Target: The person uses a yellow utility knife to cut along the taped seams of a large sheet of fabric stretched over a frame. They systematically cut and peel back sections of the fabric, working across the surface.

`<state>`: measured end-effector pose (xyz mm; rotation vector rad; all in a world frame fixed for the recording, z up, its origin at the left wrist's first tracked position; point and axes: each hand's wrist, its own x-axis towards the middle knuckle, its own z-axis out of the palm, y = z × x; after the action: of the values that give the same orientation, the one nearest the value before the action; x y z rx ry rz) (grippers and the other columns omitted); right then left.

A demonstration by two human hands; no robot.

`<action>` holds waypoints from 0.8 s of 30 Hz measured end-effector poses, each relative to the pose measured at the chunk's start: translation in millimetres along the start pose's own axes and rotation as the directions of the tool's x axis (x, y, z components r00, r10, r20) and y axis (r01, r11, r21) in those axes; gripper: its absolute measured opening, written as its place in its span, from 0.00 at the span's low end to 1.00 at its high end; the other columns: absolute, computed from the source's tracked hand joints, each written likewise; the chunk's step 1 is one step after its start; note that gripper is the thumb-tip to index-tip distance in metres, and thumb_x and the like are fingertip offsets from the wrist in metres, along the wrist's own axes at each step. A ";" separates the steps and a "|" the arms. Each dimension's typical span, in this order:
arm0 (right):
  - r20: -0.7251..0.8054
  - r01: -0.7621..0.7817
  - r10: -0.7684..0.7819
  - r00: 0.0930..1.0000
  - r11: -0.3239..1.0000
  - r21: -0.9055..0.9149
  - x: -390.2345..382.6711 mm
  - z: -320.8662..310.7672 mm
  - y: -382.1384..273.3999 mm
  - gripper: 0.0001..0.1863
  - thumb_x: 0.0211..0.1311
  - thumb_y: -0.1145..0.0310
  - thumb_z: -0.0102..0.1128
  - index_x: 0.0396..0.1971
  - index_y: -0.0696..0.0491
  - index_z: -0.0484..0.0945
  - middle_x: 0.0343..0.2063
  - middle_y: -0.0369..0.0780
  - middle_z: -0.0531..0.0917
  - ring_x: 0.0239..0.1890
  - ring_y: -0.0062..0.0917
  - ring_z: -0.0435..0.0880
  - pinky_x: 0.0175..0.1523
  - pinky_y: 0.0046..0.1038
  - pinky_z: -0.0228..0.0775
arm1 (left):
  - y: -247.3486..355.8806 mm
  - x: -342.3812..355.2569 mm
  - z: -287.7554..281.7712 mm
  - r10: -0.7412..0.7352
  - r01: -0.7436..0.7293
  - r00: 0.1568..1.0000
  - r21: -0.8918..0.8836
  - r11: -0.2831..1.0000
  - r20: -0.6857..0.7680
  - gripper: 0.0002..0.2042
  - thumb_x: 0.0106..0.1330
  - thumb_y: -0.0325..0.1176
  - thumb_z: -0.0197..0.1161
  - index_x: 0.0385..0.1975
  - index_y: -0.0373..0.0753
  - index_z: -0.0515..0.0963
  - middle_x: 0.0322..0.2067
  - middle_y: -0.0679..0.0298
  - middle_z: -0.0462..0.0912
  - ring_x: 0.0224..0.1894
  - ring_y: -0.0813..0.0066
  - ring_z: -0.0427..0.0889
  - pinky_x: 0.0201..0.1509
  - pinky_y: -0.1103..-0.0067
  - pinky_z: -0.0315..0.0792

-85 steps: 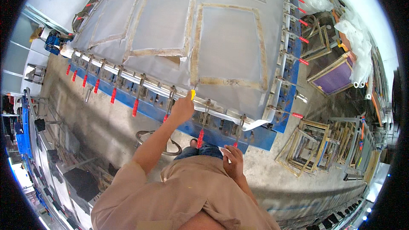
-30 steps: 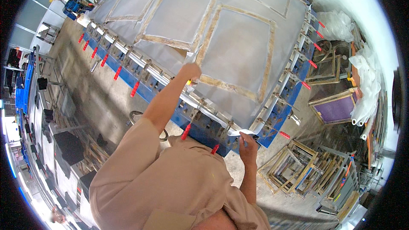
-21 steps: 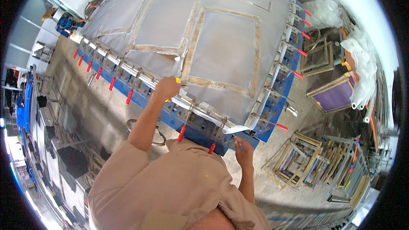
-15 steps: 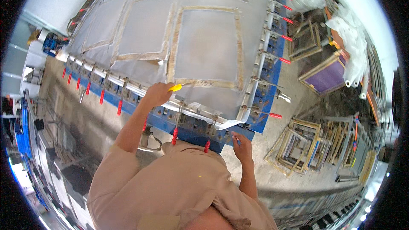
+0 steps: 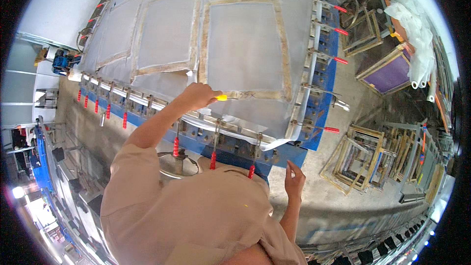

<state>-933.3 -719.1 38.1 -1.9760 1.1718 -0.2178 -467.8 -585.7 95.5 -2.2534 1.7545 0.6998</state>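
My left hand (image 5: 198, 96) is closed around a yellow-handled tool (image 5: 222, 97), whose thin tip points right along the lower bar of a wooden frame (image 5: 206, 44). That frame lies under a pale translucent mesh sheet (image 5: 245, 44) stretched across a wide table. Beside the tool, dark handwriting marks the bar. A raised or torn flap of mesh (image 5: 190, 73) shows just above my left hand. My right hand (image 5: 295, 180) hangs off the table's near right corner, its fingers loosely apart with nothing visible in them.
Clamps with red handles (image 5: 213, 160) line the table's blue edge (image 5: 289, 157) and stick outward. A round-rimmed object (image 5: 169, 172) is close to my waist. At right, several wooden frames (image 5: 355, 157) lean on the floor, with a purple-faced frame (image 5: 387, 72) and clear plastic wrap (image 5: 417, 44) beyond.
My left hand has moved right along the frame's lower bar with the yellow-handled tool. My right hand has shifted away from the table corner, to the right and downward. The view has shifted slightly.
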 end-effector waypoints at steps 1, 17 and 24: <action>-0.002 -0.033 0.033 0.999 0.999 0.019 -4.2 2.5 5.4 0.11 0.68 0.71 0.62 0.46 0.56 0.86 0.44 0.49 0.88 0.46 0.39 0.88 0.53 0.36 0.79 | -13.7 -7.9 7.1 -0.023 0.022 1.000 0.035 0.999 0.018 0.16 0.74 0.46 0.55 0.59 0.57 0.78 0.30 0.59 0.85 0.33 0.55 0.86 0.35 0.60 0.79; 0.061 -0.083 0.085 0.995 0.996 -0.026 14.1 -6.7 -1.6 0.12 0.68 0.71 0.60 0.47 0.56 0.85 0.44 0.49 0.88 0.48 0.39 0.88 0.54 0.35 0.78 | -37.2 -21.6 38.0 -0.021 0.022 0.999 0.040 0.999 -0.033 0.17 0.74 0.50 0.54 0.58 0.59 0.77 0.30 0.60 0.84 0.35 0.56 0.86 0.36 0.60 0.78; 0.023 -0.017 0.019 1.000 0.996 -0.087 5.4 9.7 16.5 0.13 0.70 0.68 0.60 0.49 0.54 0.86 0.44 0.47 0.88 0.43 0.32 0.89 0.46 0.31 0.80 | -40.4 -12.5 51.0 0.044 -0.039 0.998 0.113 0.993 -0.043 0.18 0.72 0.47 0.56 0.59 0.54 0.75 0.32 0.59 0.84 0.34 0.55 0.87 0.34 0.60 0.80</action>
<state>-936.2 -722.0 18.7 -2.0368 1.2020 -0.1359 -443.9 -541.8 52.1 -2.1813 1.8180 0.5477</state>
